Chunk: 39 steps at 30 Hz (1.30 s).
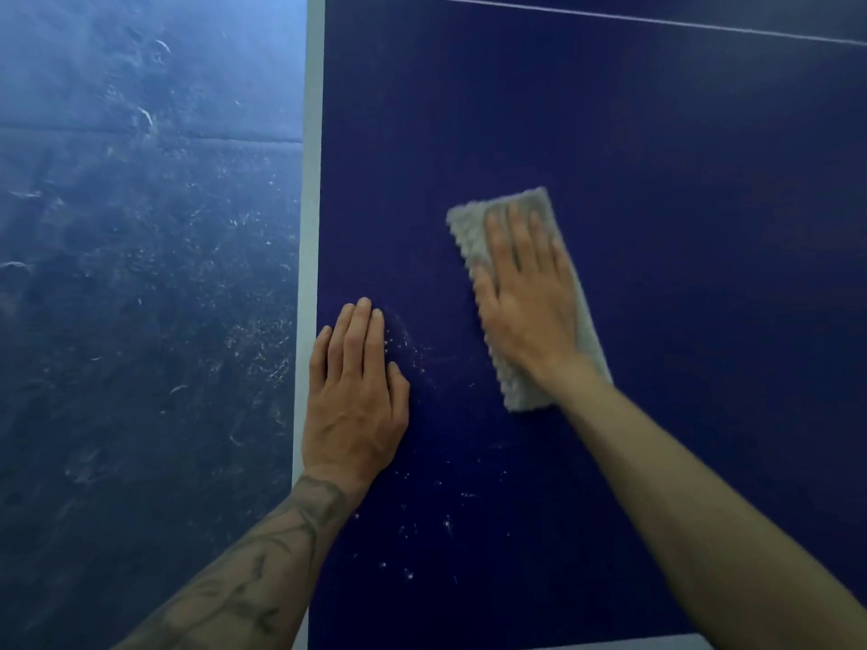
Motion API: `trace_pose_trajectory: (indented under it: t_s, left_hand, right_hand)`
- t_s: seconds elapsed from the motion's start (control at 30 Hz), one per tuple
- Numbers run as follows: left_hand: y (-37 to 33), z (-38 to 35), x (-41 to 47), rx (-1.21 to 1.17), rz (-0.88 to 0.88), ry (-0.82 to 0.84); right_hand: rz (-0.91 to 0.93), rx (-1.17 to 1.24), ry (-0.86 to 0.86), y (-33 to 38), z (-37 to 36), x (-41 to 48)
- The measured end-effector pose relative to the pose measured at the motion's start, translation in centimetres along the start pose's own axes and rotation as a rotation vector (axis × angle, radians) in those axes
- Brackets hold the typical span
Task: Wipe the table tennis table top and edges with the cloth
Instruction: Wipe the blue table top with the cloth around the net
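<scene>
Right hand point(525, 302) fingers straight, together, flat on grey rectangular fabric cloth point(467, 236), long axis along fingers; white dust specks point(422, 527) lie wrist-side left, nearer flat left hand point(354, 396).

On the dark blue desk point(657, 180) the right hand point(525, 302) lies flat, fingers straight, on a folded grey cloth point(469, 236) that runs lengthwise from near to far, its far end and left border showing past the fingers. The left hand point(356, 396) rests flat on the desk to the left of the cloth and apart from it, its outer side at the white edge stripe point(307, 227) (pale specks point(422, 523) dot the surface beside and nearer than this hand). Left of the desk lies a scuffed blue floor point(140, 274), and a thin white line point(610, 16) crosses the far end.
</scene>
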<state>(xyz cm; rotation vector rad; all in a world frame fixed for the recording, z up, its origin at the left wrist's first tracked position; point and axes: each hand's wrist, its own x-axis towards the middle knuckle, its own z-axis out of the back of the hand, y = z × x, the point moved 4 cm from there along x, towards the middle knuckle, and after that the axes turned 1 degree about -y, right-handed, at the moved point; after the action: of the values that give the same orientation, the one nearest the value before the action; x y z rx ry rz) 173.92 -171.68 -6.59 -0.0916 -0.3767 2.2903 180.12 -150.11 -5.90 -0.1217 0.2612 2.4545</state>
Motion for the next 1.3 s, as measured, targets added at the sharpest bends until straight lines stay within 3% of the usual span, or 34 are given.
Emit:
trace_pose_trajectory:
  t_s: [0.13,0.27,0.37,0.5,0.63,0.77,0.87,1.0,1.1,1.17,1.3]
  left_hand:
    - [0.0,-0.1,0.0,-0.003,0.001,-0.013]
    - [0.1,0.0,-0.1,0.002,-0.009,-0.014]
    - [0.0,0.1,0.0,0.006,-0.015,-0.011]
    - [0.0,0.1,-0.1,0.0,-0.013,-0.01]
    - [0.1,0.0,-0.1,-0.003,-0.014,-0.018]
    - [0.3,-0.1,-0.1,-0.001,-0.033,-0.022]
    - [0.1,0.2,-0.1,-0.02,-0.021,-0.034]
    - [0.0,0.1,-0.2,-0.014,-0.03,-0.037]
    - [0.2,0.0,-0.3,0.0,-0.034,-0.041]
    - [0.1,0.2,-0.4,-0.018,-0.027,-0.031]
    - [0.1,1.6,-2.0,-0.085,-0.044,-0.047]
  right_hand:
    - [-0.167,0.048,-0.056,2.0,0.5,5.3]
    - [0.096,0.029,-0.035,5.9,-0.7,1.3]
    - [0.205,-0.026,-0.001,3.4,-1.6,-4.8]
    - [-0.065,-0.038,0.006,-1.7,-0.7,-6.2]
    - [-0.254,0.028,-0.06,0.9,-0.7,-3.1]
    - [0.027,-0.012,-0.043,6.2,-2.6,-8.0]
    - [0.144,-0.06,0.032,3.9,-2.8,-12.4]
    - [-0.096,-0.082,0.009,-2.1,-1.2,-10.1]
    - [-0.226,-0.002,-0.049,-0.8,-1.3,-7.7]
    - [-0.171,0.034,-0.065,2.1,-2.3,-8.7]
    - [0.179,0.001,-0.047,5.7,-4.5,-16.8]
